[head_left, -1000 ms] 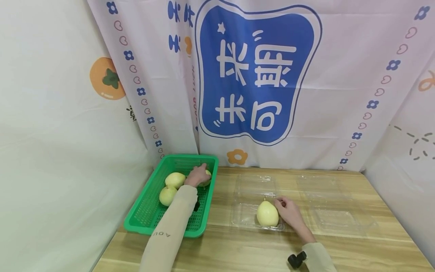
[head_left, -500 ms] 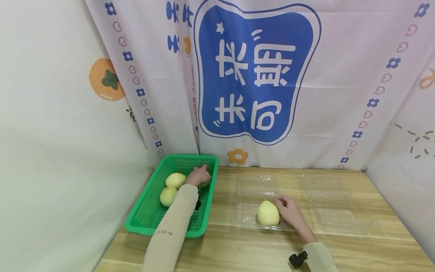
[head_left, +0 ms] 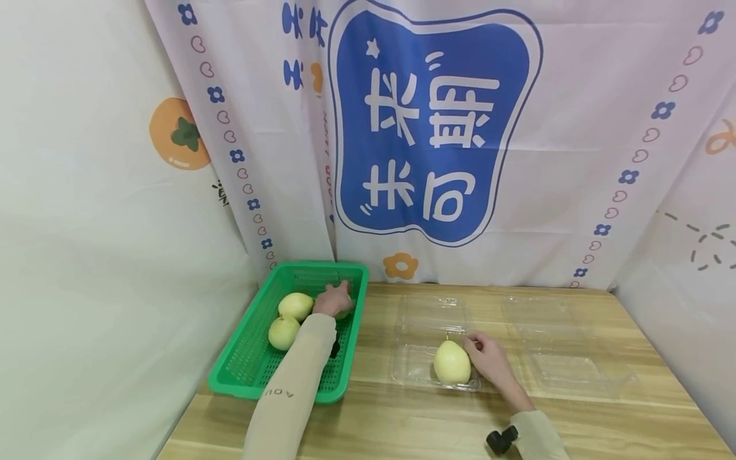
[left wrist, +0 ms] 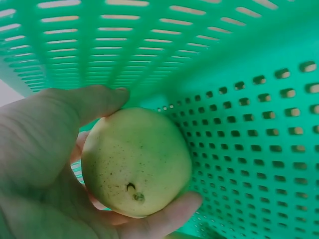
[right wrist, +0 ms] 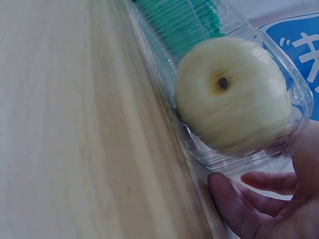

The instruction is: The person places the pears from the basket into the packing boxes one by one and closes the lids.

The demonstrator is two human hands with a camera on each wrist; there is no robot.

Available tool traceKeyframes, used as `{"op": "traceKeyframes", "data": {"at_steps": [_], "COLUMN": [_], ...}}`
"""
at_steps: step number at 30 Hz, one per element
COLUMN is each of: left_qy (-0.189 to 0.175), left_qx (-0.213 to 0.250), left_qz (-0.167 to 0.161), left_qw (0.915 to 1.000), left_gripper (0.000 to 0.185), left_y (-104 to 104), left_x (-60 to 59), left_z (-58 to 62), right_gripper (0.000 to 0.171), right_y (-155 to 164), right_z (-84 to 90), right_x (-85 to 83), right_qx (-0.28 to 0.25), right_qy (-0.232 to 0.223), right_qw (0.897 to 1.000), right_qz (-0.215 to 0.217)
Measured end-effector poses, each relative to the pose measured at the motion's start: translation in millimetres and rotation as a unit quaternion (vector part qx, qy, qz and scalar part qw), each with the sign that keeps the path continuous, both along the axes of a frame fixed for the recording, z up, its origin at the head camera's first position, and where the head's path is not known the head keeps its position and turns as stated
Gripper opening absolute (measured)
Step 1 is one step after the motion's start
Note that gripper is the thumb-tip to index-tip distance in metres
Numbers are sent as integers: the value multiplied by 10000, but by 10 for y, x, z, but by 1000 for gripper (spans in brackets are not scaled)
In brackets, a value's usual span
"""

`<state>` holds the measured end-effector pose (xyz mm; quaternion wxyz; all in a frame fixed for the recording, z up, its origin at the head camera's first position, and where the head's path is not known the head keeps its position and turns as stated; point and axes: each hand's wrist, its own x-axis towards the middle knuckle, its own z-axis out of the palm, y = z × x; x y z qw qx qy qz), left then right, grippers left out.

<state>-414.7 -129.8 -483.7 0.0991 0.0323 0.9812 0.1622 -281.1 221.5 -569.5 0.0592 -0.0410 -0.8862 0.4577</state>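
Observation:
Inside the green basket [head_left: 230,386], my left hand [head_left: 333,300] holds a pale yellow-green pear [left wrist: 139,159]. Thumb and fingers curve round its sides in the left wrist view, and its stem end faces that camera. From the head view this pear is mostly hidden under the hand. Two more pears [head_left: 296,306] lie to the left in the basket. My right hand [head_left: 489,358] grips the right edge of a clear plastic clamshell box [head_left: 411,367], whose lid lies back. One pear [head_left: 452,363] sits at the right end of this box, close to the fingertips.
A second clear clamshell box [head_left: 566,370] lies lid back on the wooden table [head_left: 402,425], to the right. Printed cloth [head_left: 552,211] hangs behind the table, with pale walls at both sides. A black wrist camera [head_left: 502,441] is strapped to the right forearm.
My left hand shifts slightly over the pear in the basket and covers more of it. The right hand and the boxed pear stay in place.

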Motion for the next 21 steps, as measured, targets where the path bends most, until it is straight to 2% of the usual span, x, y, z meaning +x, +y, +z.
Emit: {"op": "traceKeyframes", "data": {"at_steps": [15,21], "left_qy": [-28,-200], "left_qx": [-148,-34], "left_qz": [24,13], "left_qw": [9999,9998], "left_gripper": [61,66], "left_y": [-18,-60], "left_x": [-30,-34], "left_z": [-56,-39], "right_gripper": [28,29], "right_y": [-24,-17], "right_z": [20,28], "right_x": [8,15], "right_qx": [28,42], "right_qy": [-15,23], "right_qw": [10000,10000], "right_qz": [-36,-19]}}
